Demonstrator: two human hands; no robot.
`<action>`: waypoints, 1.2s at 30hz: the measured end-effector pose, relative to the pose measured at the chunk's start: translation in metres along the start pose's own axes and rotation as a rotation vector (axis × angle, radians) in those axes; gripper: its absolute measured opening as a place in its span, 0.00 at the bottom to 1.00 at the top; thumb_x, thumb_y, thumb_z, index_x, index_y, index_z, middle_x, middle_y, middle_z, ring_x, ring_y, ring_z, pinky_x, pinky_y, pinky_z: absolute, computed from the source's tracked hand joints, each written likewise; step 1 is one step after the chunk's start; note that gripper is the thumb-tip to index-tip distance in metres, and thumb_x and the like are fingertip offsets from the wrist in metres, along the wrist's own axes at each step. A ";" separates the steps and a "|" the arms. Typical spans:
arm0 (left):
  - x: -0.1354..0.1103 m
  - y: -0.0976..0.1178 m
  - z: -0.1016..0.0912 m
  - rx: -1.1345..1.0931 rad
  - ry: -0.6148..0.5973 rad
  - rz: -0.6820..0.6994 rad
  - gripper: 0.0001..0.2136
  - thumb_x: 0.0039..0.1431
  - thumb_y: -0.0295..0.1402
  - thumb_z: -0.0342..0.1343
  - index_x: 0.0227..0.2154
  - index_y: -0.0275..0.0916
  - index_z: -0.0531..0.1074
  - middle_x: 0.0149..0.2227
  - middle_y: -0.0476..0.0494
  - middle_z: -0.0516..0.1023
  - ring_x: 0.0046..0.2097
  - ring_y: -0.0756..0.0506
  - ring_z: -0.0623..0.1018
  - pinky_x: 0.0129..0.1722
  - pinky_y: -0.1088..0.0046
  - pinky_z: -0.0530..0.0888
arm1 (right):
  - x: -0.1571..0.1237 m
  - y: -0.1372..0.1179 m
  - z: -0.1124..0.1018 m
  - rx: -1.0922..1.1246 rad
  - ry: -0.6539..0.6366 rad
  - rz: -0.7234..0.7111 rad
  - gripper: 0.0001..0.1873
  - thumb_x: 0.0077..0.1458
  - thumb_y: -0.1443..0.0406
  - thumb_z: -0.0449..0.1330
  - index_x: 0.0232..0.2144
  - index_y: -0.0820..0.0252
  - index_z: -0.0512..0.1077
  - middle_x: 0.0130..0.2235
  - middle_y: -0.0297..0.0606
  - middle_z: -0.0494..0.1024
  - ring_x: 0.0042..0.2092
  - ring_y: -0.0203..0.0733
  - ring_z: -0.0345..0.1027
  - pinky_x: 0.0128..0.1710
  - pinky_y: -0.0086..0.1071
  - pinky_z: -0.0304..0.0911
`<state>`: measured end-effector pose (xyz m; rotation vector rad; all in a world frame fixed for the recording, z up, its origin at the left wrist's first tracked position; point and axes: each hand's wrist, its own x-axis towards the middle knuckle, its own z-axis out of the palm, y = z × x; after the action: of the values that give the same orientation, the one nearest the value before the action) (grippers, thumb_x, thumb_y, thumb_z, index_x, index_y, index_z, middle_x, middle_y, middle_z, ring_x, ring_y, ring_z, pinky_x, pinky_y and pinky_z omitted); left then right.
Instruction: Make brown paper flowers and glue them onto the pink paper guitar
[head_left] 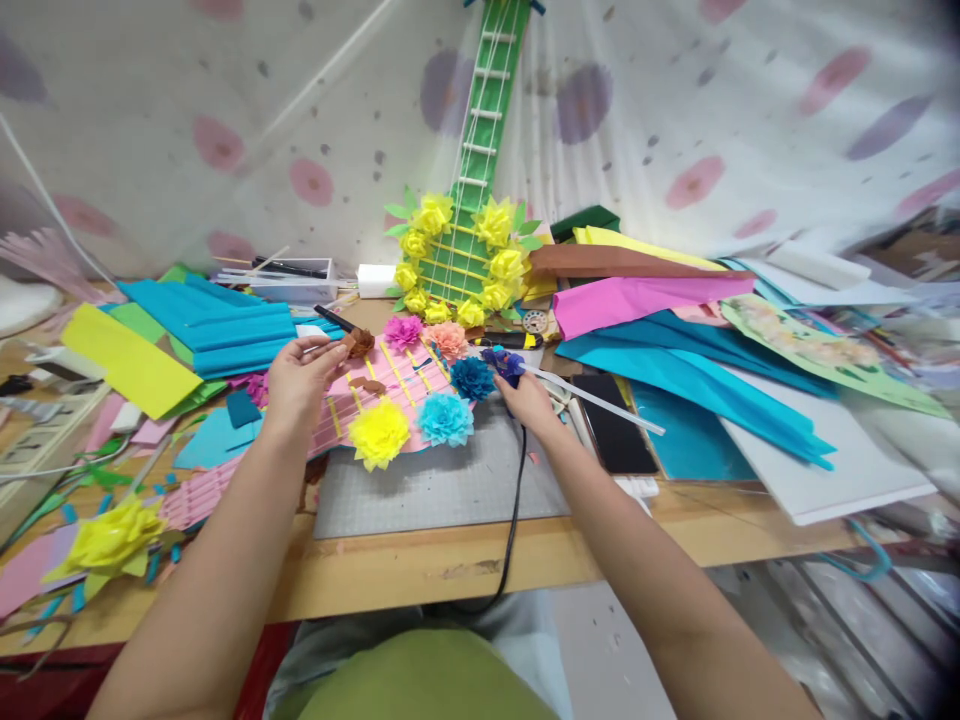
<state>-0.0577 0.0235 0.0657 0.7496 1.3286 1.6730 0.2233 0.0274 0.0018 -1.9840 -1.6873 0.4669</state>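
Pinched in the fingers of my left hand [301, 378] is a brown paper flower [360, 343], held over the upper left of a pink paper guitar [397, 372]. My right hand [527, 402] grips a dark blue hot glue gun [502, 366] at the guitar's right edge. A long translucent glue stick [600, 400] sticks out behind the glue gun, and its black cord [514, 510] hangs over the table edge. Paper flowers sit along the guitar: a yellow one [379, 435], a light blue one [445, 419], a dark blue one [472, 379], a peach one [449, 341] and a magenta one [403, 331].
Beneath the guitar lies a grey cutting mat [442, 490]. A green paper guitar with yellow flowers [469, 230] stands against the patterned curtain. Blue crepe paper [240, 330] is at left, a phone [613, 424] at right. Loose scraps and a yellow flower [112, 535] lie left.
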 end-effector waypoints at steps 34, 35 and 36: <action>0.017 -0.019 -0.018 0.110 -0.119 -0.058 0.16 0.36 0.33 0.62 0.30 0.40 0.64 0.31 0.50 0.72 0.33 0.50 0.73 0.32 0.74 0.66 | -0.008 -0.188 0.061 1.050 -0.377 0.190 0.08 0.53 0.71 0.56 0.23 0.62 0.64 0.20 0.26 0.67 0.21 0.27 0.61 0.27 0.24 0.63; 0.025 -0.018 -0.021 0.218 -0.171 0.059 0.17 0.36 0.33 0.63 0.31 0.40 0.64 0.33 0.48 0.72 0.35 0.49 0.73 0.35 0.72 0.68 | -0.001 -0.182 0.059 0.957 -0.408 0.191 0.09 0.52 0.72 0.57 0.22 0.62 0.64 0.18 0.26 0.66 0.20 0.28 0.61 0.26 0.24 0.63; 0.033 -0.016 -0.024 0.361 -0.209 0.184 0.18 0.35 0.33 0.63 0.31 0.40 0.65 0.35 0.47 0.72 0.37 0.47 0.73 0.38 0.70 0.68 | 0.005 -0.176 0.056 0.851 -0.444 0.178 0.10 0.51 0.73 0.57 0.20 0.62 0.64 0.17 0.27 0.66 0.20 0.28 0.61 0.26 0.25 0.63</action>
<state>-0.0890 0.0435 0.0423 1.2556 1.4629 1.4589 0.0503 0.0609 0.0558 -1.4332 -1.1977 1.4901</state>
